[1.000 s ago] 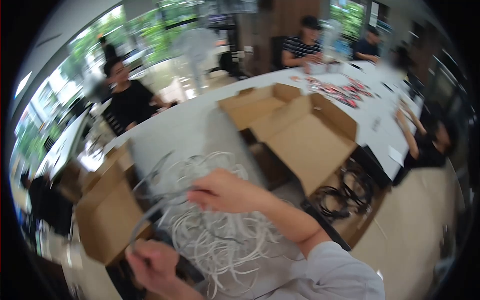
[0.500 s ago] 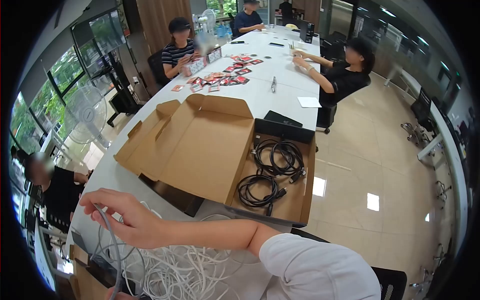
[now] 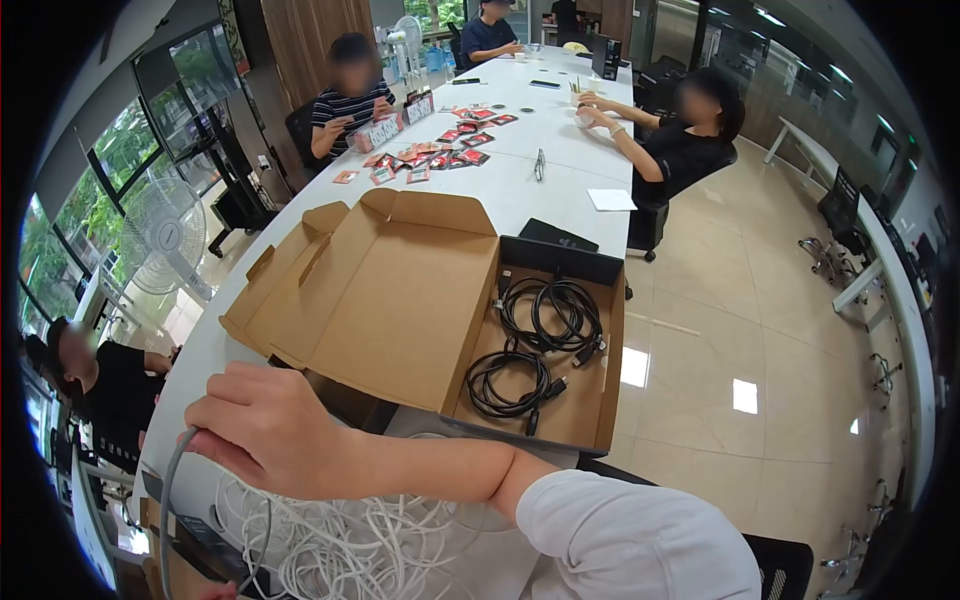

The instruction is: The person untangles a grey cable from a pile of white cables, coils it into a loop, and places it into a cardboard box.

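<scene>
My right hand (image 3: 262,425) reaches in from the right, fingers closed in a pinch on a grey cable (image 3: 168,490). The cable hangs from the fingertips in a curve past the bottom edge. At the bottom edge only the fingertips of my left hand (image 3: 218,591) show, closed at a strand of grey cable; the rest is out of frame. Below my right forearm lies a tangled heap of white cables (image 3: 345,545). Beyond the forearm, an open cardboard box (image 3: 612,400) holds coiled black cables (image 3: 510,385), and its lid (image 3: 400,290) is folded out to the left.
A dark tablet-like slab (image 3: 558,236), white paper (image 3: 611,200), glasses (image 3: 539,165) and red packets (image 3: 425,160) lie on the white table (image 3: 500,205). Several people sit around it. A fan (image 3: 165,235) stands at left, and a dark chair (image 3: 775,565) is at lower right.
My right hand has turned over and moved slightly right and down, with its fingers closing together on the grey cable. My left hand has dropped lower and left. The view has shifted slightly.
</scene>
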### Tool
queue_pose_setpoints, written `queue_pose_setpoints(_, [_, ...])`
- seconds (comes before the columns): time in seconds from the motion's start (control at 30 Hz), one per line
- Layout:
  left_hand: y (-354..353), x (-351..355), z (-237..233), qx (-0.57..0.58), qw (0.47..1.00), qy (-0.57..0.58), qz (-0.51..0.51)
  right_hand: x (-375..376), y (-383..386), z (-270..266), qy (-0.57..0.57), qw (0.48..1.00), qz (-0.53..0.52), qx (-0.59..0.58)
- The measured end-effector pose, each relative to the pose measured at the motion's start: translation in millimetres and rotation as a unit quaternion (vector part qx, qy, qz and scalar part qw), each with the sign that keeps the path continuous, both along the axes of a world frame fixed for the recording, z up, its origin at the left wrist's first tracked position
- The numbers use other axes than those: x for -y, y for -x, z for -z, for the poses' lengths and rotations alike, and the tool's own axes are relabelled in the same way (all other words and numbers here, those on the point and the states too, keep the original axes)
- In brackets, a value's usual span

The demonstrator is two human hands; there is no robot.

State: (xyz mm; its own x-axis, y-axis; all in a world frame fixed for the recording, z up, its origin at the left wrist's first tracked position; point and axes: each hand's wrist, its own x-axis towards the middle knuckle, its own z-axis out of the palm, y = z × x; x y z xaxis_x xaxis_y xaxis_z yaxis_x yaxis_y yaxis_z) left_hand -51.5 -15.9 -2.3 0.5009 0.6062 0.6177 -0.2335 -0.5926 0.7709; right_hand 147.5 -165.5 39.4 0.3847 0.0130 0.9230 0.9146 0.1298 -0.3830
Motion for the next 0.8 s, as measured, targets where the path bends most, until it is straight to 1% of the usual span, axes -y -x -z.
queue_pose_setpoints(0.07, [-2,11,-1,-0.077,0.996,0.009,0.049,-2,0,1,0.051,0.999,-0.005,-0.01])
queue_pose_setpoints(0.1, [4,7,0,-0.168,0.984,-0.008,0.062,-4,-1,4,0.086,0.996,-0.016,-0.019])
queue_pose_setpoints(0.2, [-6,-9,19,-0.086,0.994,-0.06,0.029,-16,-3,13,0.184,0.977,-0.085,-0.07])
queue_pose_setpoints(0.23, [-1,-4,9,-0.107,0.993,-0.031,0.028,-22,-5,15,0.217,0.965,-0.12,-0.087])
queue_pose_setpoints(0.27, [3,1,-1,-0.127,0.992,-0.001,0.023,-27,-7,16,0.23,0.929,-0.237,-0.165])
queue_pose_setpoints(0.3, [2,-1,2,-0.098,0.994,-0.037,-0.007,-32,-11,18,0.244,0.874,-0.347,-0.237])
queue_pose_setpoints(0.33, [0,-5,7,-0.07,0.994,-0.075,-0.037,-39,-16,24,0.273,0.839,-0.397,-0.251])
queue_pose_setpoints(0.37, [3,-3,0,-0.081,0.996,-0.02,-0.022,-41,-17,21,0.303,0.766,-0.461,-0.33])
queue_pose_setpoints(0.4, [5,-1,-6,-0.085,0.996,0.036,-0.004,-41,-19,20,0.308,0.693,-0.542,-0.363])
queue_pose_setpoints(0.43, [5,-3,-8,-0.088,0.995,0.04,-0.006,-43,-19,19,0.314,0.656,-0.566,-0.389])
queue_pose_setpoints(0.5, [3,-10,-4,-0.074,0.996,0.039,0.009,-51,-20,25,0.282,0.605,-0.606,-0.433])
queue_pose_setpoints(0.53, [1,-10,-4,-0.055,0.996,0.066,0.014,-54,-21,28,0.267,0.579,-0.621,-0.457])
queue_pose_setpoints(0.63, [0,-11,-3,0.003,0.99,0.135,0.048,-63,-19,32,0.215,0.52,-0.673,-0.479])
queue_pose_setpoints(0.73, [1,-12,-6,0.103,0.956,0.249,0.119,-64,-3,23,0.199,0.502,-0.628,-0.56])
queue_pose_setpoints(0.77, [2,-13,-5,0.117,0.947,0.271,0.131,-68,-3,30,0.181,0.477,-0.657,-0.554])
queue_pose_setpoints(0.8, [4,-14,-7,0.136,0.935,0.29,0.153,-70,1,32,0.181,0.476,-0.655,-0.558])
